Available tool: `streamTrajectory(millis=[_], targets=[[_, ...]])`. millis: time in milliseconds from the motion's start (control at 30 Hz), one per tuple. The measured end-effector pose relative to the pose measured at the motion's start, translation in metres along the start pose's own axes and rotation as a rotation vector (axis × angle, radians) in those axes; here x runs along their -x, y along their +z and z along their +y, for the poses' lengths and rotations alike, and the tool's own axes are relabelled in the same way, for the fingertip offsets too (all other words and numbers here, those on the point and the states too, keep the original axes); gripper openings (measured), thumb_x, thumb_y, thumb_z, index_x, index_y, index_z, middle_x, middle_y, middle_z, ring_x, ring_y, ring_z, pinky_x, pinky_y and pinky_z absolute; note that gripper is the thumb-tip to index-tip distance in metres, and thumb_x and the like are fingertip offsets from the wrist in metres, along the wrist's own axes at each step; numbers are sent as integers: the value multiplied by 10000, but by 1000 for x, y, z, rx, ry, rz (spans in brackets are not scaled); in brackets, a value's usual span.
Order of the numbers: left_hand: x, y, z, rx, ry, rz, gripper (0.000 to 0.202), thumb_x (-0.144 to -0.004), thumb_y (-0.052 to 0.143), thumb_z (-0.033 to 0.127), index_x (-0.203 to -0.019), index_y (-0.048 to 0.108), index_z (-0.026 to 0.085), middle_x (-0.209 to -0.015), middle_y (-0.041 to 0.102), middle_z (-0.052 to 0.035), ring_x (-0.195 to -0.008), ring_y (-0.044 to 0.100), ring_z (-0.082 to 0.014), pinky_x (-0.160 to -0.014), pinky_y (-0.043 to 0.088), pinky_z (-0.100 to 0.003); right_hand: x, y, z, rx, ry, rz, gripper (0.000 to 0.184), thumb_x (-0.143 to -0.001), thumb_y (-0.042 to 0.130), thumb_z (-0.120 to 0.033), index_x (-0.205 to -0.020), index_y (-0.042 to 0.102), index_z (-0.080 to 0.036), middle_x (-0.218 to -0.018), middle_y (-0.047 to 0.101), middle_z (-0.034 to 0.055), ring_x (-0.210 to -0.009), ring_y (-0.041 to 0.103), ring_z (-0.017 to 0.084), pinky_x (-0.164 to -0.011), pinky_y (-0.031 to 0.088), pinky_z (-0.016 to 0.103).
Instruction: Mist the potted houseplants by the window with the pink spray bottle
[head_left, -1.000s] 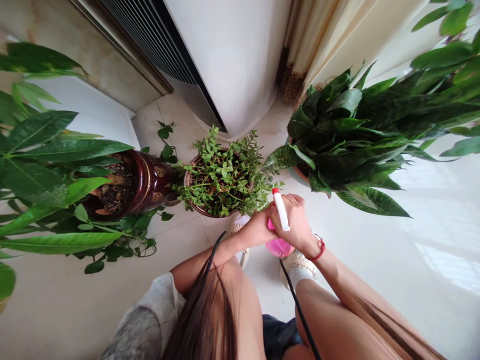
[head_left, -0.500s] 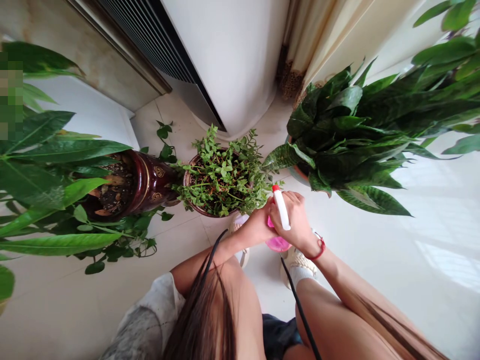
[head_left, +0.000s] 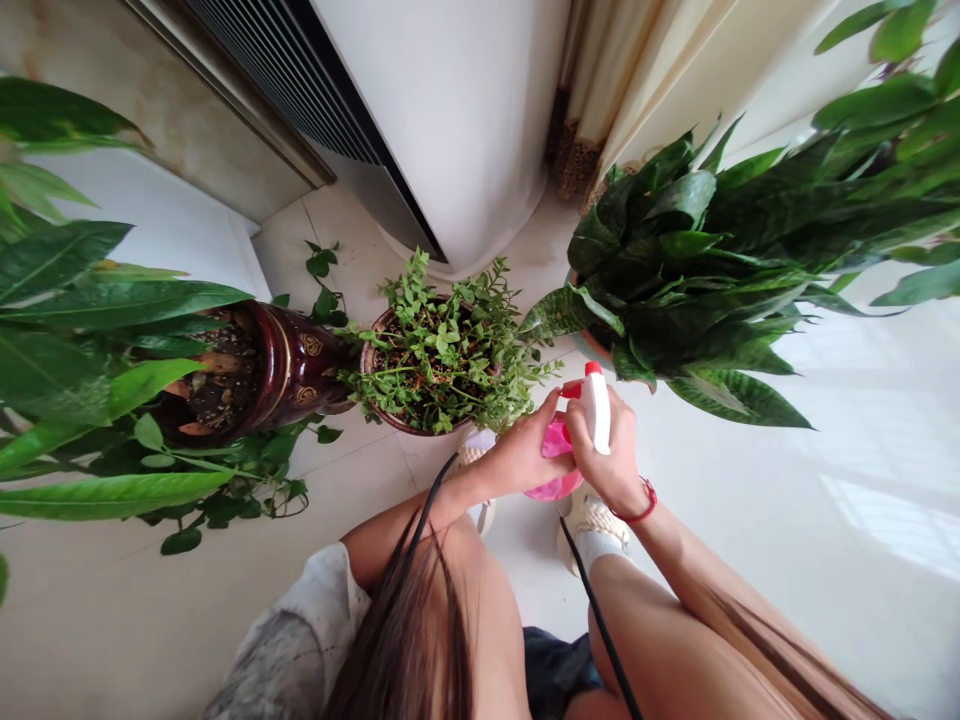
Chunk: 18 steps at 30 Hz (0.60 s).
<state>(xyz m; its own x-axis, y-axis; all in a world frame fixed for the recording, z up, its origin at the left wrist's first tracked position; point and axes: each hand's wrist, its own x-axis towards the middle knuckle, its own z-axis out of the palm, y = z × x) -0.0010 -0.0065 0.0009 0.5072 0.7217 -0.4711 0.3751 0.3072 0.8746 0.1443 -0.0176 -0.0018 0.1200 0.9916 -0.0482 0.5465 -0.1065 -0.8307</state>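
A pink spray bottle (head_left: 556, 470) with a white spray head and red nozzle tip is held in front of me by both hands. My right hand (head_left: 609, 455) is wrapped round the white spray head, a red cord on its wrist. My left hand (head_left: 525, 455) cups the pink body from the left. The nozzle sits just right of a small-leaved plant in a round pot (head_left: 439, 355) and below the leaves of a dark broad-leaved plant (head_left: 697, 260).
A maroon glazed pot (head_left: 289, 365) with a large-leaved plant stands at the left. A white standing air conditioner (head_left: 450, 110) and a curtain (head_left: 637, 70) are behind the pots. Pale floor tiles (head_left: 825, 500) lie to the right. My feet in light shoes show under the bottle.
The spray head has turned and shifted to the right, toward the dark broad-leaved plant. Both hands kept their grip and moved slightly right with it.
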Motion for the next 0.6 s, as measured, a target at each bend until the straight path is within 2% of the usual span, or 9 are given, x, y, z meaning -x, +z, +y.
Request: streamTrajectory(millis=[67,167,267,367,433,500,600], targets=[[0,1,0,-6,-10,-34,1044,-695,899,392,-1578,368,223,-1189,758,-129,-1113,714,-354,-924,582,-448,2,-3,1,-43,33,19,117,-883,479,-275,-888,589,-234,-832,674,65,-680,603,214,-680,500,383],[-1,5,-4,24,-32,-97,1187,-676,909,446,-1635,263,176,-1312,708,-172,-1208,685,-362,-995,571,-454,5,-9,5,-25,59,16,110,-864,498,-286,-835,591,-235,-733,650,39,-627,590,206,-638,486,367],[-1,9,-8,54,-23,-185,1173,-748,835,498,-1658,176,161,-1390,671,-174,-1263,661,-319,-1073,545,-462,10,-18,12,-6,92,11,115,-853,510,-277,-800,601,-230,-722,662,33,-623,597,195,-634,486,353],[8,3,-2,-29,-39,-225,1111,-805,761,486,-1663,141,149,-1502,603,-189,-1371,593,-292,-1175,474,-476,19,-35,18,-74,151,11,148,-866,514,-270,-890,651,-217,-786,695,36,-633,609,183,-622,495,337],[23,-9,18,-143,-74,-244,978,-857,699,500,-1641,243,133,-1532,577,-209,-1410,565,-299,-1205,442,-485,26,-50,20,-117,176,22,201,-878,521,-278,-989,675,-210,-878,720,50,-672,628,183,-618,502,328],[47,-23,53,-266,-115,-295,836,-909,636,500,-1612,351,149,-1523,586,-211,-1410,567,-321,-1202,444,-517,33,-66,20,-119,177,66,227,-878,528,-283,-1033,677,-212,-953,729,61,-718,645,188,-615,505,320],[89,-37,122,-358,-45,-307,748,-948,609,490,-1629,359,310,-1664,456,-84,-1539,428,-278,-1273,375,-484,38,-87,18,-92,179,130,162,-857,525,-274,-925,661,-219,-827,699,35,-654,609,179,-584,489,312]])
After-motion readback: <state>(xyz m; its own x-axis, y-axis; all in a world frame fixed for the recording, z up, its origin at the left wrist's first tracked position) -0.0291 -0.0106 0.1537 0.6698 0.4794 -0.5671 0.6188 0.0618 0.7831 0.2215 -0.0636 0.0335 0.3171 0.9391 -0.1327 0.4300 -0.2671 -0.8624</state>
